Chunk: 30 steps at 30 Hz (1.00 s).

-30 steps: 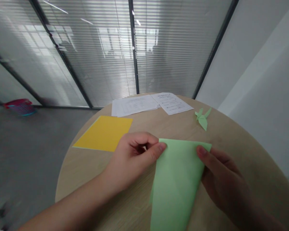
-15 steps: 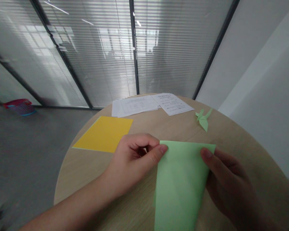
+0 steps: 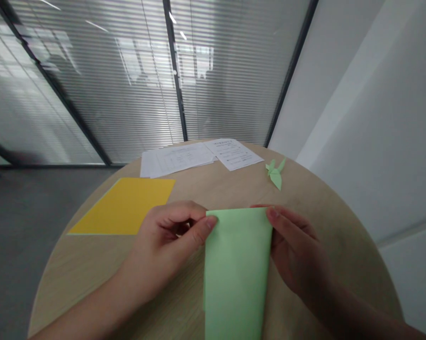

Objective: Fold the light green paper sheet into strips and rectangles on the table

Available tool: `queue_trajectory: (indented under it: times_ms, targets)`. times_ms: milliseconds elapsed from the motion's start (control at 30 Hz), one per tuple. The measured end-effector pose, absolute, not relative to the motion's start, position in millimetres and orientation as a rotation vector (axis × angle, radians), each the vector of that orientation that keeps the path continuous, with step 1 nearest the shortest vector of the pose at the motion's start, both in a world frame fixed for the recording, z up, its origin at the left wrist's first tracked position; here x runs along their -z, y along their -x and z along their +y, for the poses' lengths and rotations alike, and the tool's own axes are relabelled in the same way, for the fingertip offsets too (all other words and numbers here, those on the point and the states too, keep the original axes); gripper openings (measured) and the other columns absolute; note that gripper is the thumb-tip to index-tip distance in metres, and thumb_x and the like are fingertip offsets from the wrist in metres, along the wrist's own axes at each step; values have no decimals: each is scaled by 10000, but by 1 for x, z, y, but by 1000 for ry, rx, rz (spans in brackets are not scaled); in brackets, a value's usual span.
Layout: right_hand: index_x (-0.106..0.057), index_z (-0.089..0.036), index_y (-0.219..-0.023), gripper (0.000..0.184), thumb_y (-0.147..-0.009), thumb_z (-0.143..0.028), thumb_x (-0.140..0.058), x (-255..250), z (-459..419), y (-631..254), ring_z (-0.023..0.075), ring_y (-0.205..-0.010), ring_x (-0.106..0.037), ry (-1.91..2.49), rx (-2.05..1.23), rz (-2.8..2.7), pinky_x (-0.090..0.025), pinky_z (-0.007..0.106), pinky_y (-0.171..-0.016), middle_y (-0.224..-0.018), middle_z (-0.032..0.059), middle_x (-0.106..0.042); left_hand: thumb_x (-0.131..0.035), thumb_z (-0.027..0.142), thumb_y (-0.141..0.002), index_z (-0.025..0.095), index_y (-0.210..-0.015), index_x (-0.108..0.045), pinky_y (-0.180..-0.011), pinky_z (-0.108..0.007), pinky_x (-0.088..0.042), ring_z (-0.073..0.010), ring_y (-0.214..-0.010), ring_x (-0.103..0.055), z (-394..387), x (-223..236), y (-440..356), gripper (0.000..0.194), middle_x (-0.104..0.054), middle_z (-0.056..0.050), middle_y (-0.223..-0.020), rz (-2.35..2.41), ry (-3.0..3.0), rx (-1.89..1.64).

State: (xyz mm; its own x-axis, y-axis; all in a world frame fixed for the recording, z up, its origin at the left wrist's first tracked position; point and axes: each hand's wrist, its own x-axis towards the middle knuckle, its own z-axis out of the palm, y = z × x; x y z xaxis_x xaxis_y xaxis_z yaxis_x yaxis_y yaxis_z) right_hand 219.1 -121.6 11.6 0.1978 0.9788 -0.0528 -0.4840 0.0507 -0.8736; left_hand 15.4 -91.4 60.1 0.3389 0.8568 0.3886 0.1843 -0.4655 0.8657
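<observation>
A light green sheet of paper (image 3: 236,269), folded into a tall strip, lies on the round wooden table (image 3: 326,226) right in front of me. My left hand (image 3: 163,241) pinches its far left corner between thumb and fingers. At the far right corner, my right hand (image 3: 296,250) grips the sheet with thumb on top and fingers reaching behind the edge. Both hands are closed on the paper.
A yellow sheet (image 3: 124,205) lies flat to the left. White printed papers (image 3: 199,156) rest at the table's far edge. A small green folded paper crane (image 3: 275,172) sits at the back right. Glass walls with blinds stand behind; a white wall is to the right.
The green sheet looks narrower and squarer, its right corner drawn in towards the left. My right hand has moved up to the top edge. The camera has shifted right.
</observation>
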Motion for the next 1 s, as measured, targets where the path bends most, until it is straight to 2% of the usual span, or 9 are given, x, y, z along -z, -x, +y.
queue_trajectory:
  times_ms: [233,433,533,767,867,1000]
  targets:
    - [-794,-197,-728,225,-667,-404,-855,-14,-120,-218,140,-570,-604,863,-1283,-669,-475,243,-538,-662,43,-705,-648,215,-863,179,-608,-659,-488,-176,-410,-95,-527,-525,-91,-56,-17,258,-595,21,-562,925,-1850,-1129]
    - [-793,-191,-876,339,-762,-510,-803,-7,-116,-216,172,-652,-643,924,-1394,-766,-503,271,-598,-769,61,-740,-673,300,-862,176,-663,-680,-470,-186,-398,-95,-510,-500,-86,-48,-17,235,-587,17,-574,972,-1720,-1102]
    - [-786,-177,-927,357,-792,-507,-790,-3,-117,-215,174,-682,-647,945,-1444,-851,-500,273,-620,-829,68,-753,-672,328,-858,173,-653,-676,-475,-192,-394,-100,-513,-501,-84,-49,-15,257,-575,14,-556,1005,-1708,-1086]
    - [-775,-153,-883,349,-767,-479,-814,-7,-116,-213,162,-708,-650,982,-1474,-870,-513,277,-686,-816,66,-739,-675,389,-846,173,-639,-649,-486,-192,-403,-101,-518,-484,-81,-51,-16,301,-547,19,-541,1037,-1634,-990]
    - [-749,-132,-818,370,-754,-492,-809,-8,-115,-215,129,-613,-598,1017,-1488,-880,-502,264,-634,-729,48,-697,-673,429,-858,172,-715,-667,-522,-198,-454,-109,-561,-506,-75,-54,-11,294,-562,18,-608,979,-1648,-869]
    - [-709,-113,-758,403,-739,-504,-801,-11,-114,-219,90,-525,-515,1091,-1535,-973,-405,204,-515,-654,31,-646,-641,554,-875,169,-849,-704,-578,-219,-505,-143,-682,-575,-68,-56,-3,390,-597,-9,-745,876,-1640,-596]
